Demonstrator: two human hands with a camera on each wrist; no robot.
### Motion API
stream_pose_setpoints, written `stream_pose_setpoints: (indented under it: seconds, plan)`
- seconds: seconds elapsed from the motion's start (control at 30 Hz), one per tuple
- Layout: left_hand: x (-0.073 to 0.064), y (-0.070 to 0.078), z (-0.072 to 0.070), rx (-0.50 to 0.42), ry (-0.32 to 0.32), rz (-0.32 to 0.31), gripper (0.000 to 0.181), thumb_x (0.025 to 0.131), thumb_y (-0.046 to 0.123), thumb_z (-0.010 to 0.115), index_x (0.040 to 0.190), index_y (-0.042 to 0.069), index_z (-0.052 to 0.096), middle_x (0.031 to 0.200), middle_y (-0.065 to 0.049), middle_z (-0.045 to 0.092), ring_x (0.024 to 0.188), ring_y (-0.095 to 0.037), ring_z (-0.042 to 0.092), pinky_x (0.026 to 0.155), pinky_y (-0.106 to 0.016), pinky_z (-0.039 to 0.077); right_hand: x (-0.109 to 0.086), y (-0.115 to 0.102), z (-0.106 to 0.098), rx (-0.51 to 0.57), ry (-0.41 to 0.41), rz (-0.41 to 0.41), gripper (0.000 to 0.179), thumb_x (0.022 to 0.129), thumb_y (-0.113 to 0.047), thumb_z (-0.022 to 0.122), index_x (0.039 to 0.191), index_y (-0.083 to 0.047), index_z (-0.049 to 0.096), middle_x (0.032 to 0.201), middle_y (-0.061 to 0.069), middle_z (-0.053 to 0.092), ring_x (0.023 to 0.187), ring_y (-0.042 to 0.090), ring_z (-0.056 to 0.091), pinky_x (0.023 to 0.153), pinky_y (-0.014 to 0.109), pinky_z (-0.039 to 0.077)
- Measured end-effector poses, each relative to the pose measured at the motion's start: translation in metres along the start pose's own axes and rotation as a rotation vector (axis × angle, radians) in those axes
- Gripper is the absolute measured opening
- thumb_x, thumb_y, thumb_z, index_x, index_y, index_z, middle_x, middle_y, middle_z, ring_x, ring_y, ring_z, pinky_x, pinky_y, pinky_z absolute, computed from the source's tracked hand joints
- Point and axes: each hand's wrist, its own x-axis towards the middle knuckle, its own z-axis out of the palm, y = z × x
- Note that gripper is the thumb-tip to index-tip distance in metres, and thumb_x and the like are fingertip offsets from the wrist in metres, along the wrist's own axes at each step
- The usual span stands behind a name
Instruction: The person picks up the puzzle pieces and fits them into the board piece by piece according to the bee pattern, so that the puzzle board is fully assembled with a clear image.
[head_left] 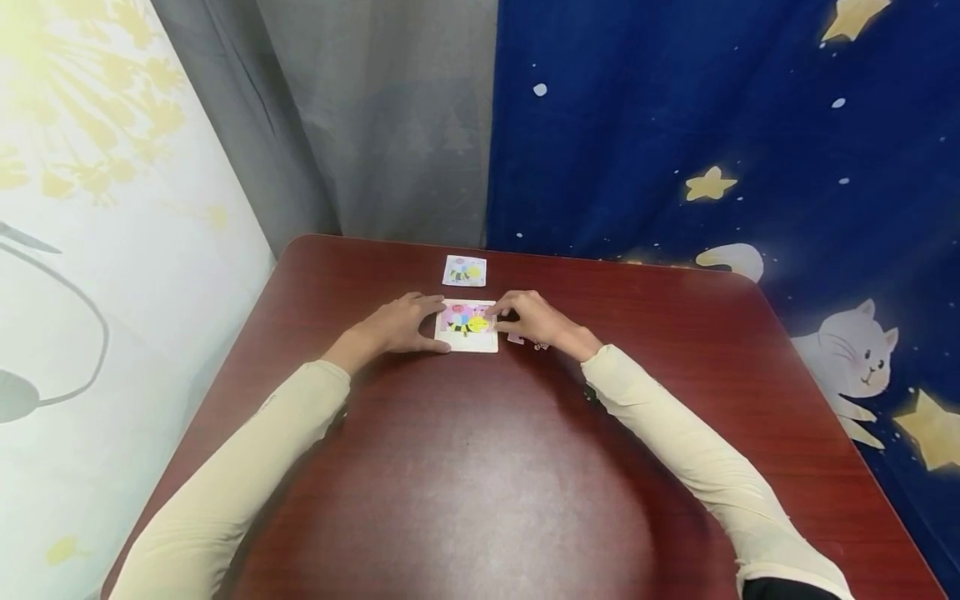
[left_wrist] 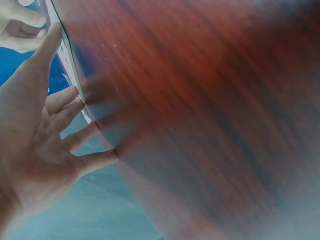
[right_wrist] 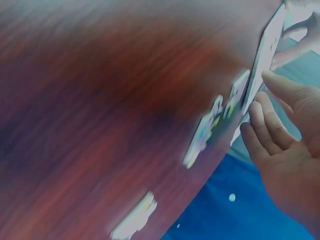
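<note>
the dark red table is being backed by a gray curtain and a blue curtain, on which printed stars and a pale cat are being displayed. on the left, the scene is being bounded by a white wall with a yellow print.

toward the far edge of the table, a puzzle board is being flanked by the two hands. its upper part is being taken up by a bee picture on pink, and a pale strip is being shown along the near side. just beyond it, a small card with a similar bee picture is being seen on the table.

the board's left side is being touched by the left hand, its fingers being held well spread, with the thumb at the near corner. the right side is being touched by the right hand, its fingers being held loosely bent; whether a piece is being pinched there cannot be told.

just beside the board on the right, loose pieces are being partly hidden from the head view by the right hand. another piece is being shown by the right wrist view, well apart from those. both forearms are being covered by cream sleeves.
</note>
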Motion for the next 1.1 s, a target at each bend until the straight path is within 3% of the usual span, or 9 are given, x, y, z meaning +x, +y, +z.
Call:
stream_pose_setpoints:
  seconds: [0.3, 0.6, 1.1]
  plan:
    - [-0.002, 0.0, -0.002, -0.001, 0.0, -0.01, 0.095, 0.085, 0.068, 0.074, 0.16, 0.018, 0.044, 0.166, -0.006, 0.037, 0.15, -0.036, 0.033, 0.113, -0.061, 0.038, -0.019, 0.017, -0.016, -0.048, -0.009, 0.037, 0.032, 0.093, -0.016, 0.081, 0.122, -0.004, 0.077, 0.117, 0.009, 0.075, 0.11, 0.022, 0.067, 0.094, 0.039, 0.055]
    - [-0.001, -0.001, 0.001, 0.007, 0.0, -0.006, 0.095, 0.086, 0.069, 0.072, 0.161, 0.018, 0.042, 0.167, -0.005, 0.035, 0.15, -0.037, 0.032, 0.115, -0.061, 0.036, -0.031, 0.017, -0.013, -0.068, -0.057, 0.097, 0.043, 0.086, -0.029, 0.088, 0.121, -0.007, 0.078, 0.114, 0.009, 0.073, 0.1, 0.02, 0.065, 0.089, 0.035, 0.056]
    - [0.0, 0.004, 0.001, -0.007, 0.001, -0.011, 0.095, 0.086, 0.069, 0.072, 0.161, 0.018, 0.041, 0.167, -0.007, 0.035, 0.15, -0.038, 0.032, 0.115, -0.063, 0.035, -0.034, 0.015, -0.01, -0.058, -0.039, 0.056, 0.028, 0.09, -0.018, 0.084, 0.116, -0.009, 0.081, 0.102, 0.008, 0.073, 0.091, 0.02, 0.063, 0.082, 0.033, 0.055]
